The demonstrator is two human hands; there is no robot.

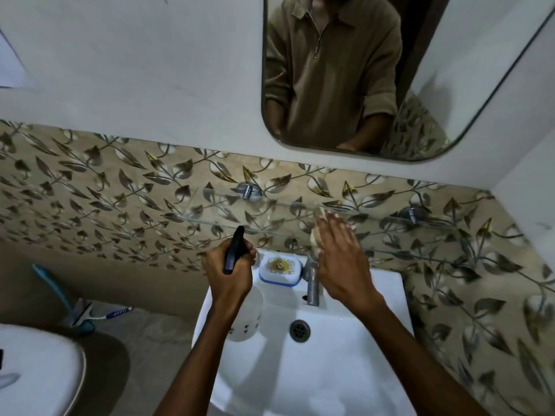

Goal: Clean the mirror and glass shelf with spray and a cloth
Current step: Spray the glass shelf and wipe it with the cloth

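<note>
A rounded mirror (420, 70) hangs on the white wall at the top right. Below it a clear glass shelf (228, 211) runs across the leaf-patterned tiles on two chrome brackets. My left hand (229, 276) grips a white spray bottle (246, 316) by its black trigger head, which points at the shelf from just below its front edge. My right hand (339, 256) lies flat with fingers spread, pressing a pale cloth (316, 232) onto the shelf's middle. Most of the cloth is hidden under the hand.
A white washbasin (345, 355) sits under my arms, with a chrome tap (312, 283) and a blue-rimmed soap dish (280, 270) at its back edge. A toilet rim (39, 370) shows at bottom left, a blue-handled brush (66, 298) and a toothbrush (118, 313) behind it.
</note>
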